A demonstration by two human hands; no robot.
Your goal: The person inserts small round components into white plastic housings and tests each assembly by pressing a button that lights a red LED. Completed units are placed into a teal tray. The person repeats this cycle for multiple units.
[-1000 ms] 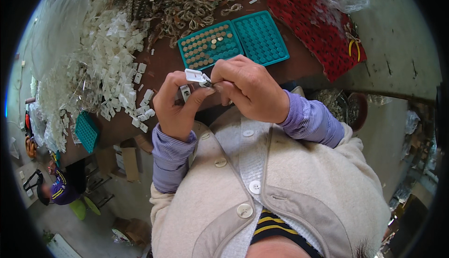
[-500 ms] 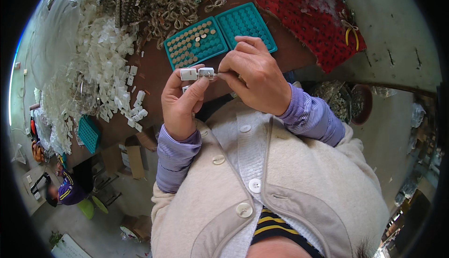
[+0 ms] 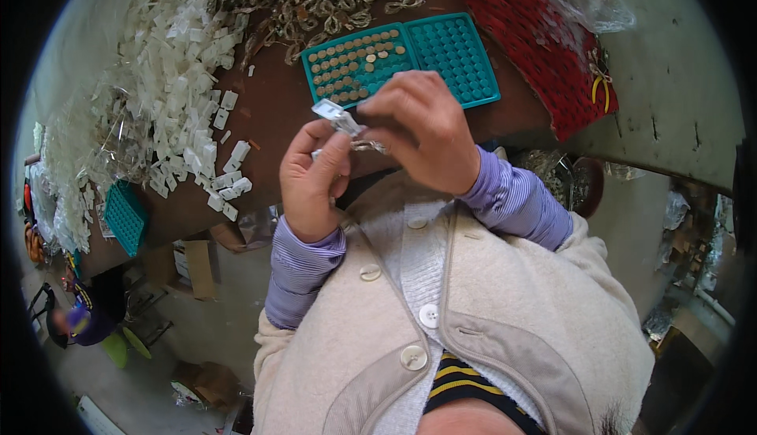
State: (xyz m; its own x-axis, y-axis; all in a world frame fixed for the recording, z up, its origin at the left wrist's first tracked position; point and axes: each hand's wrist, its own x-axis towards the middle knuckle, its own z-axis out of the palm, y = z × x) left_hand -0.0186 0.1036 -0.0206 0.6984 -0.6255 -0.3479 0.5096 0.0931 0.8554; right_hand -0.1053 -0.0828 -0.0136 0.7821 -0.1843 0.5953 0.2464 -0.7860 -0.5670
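My left hand (image 3: pixel 310 179) is closed round a small white plastic case (image 3: pixel 327 110), pinched between thumb and fingers, its lid part swung up. Below the case, a short bundle of thin clear-coated wire (image 3: pixel 369 146) shows between the two hands. Close to the case's right side is my right hand (image 3: pixel 432 131), its fingers curled and blurred. Something small seems to sit at its fingertips, too smeared to name. Just beyond the hands lies a teal tray (image 3: pixel 363 105) with several coin-like round cells in its hollows; a second teal tray (image 3: pixel 453 48) with rows of round hollows adjoins it.
White plastic cases (image 3: pixel 201 151) are heaped at the left, some loose near the table's edge. Coiled wires (image 3: pixel 315 1) pile up at the back. At right are a red cloth (image 3: pixel 544 64) and yellow-handled pliers (image 3: pixel 601 92). Another teal tray (image 3: pixel 124 218) leans far left, near another person (image 3: pixel 87 321).
The white case has tilted up at its left end in my left hand. My right hand has shifted slightly left, and the wire bundle now shows below. The whole view has shifted a little.
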